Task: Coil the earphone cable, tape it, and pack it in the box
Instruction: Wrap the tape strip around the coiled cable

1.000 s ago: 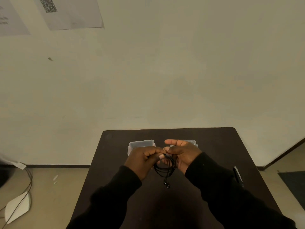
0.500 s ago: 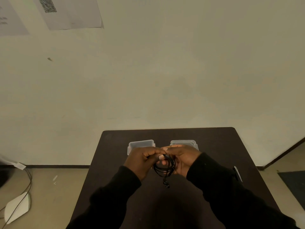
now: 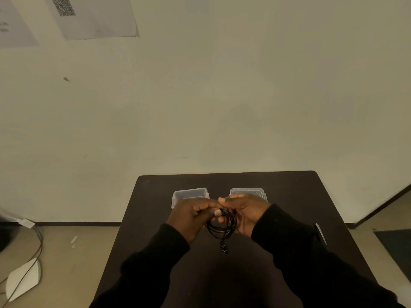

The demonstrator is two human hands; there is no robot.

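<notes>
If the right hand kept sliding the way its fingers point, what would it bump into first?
Likely the left hand: the right hand points leftward across the coiled cable, and their fingertips already nearly meet.

place: office-like room | cues: papers [image 3: 93, 16] on wall, table [image 3: 289, 192]

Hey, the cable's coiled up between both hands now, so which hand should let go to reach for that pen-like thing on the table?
Probably the right hand. The pen-like object lies on the table beside the right sleeve, while the left hand pinches the top of the earphone coil and could hold it alone.
</notes>
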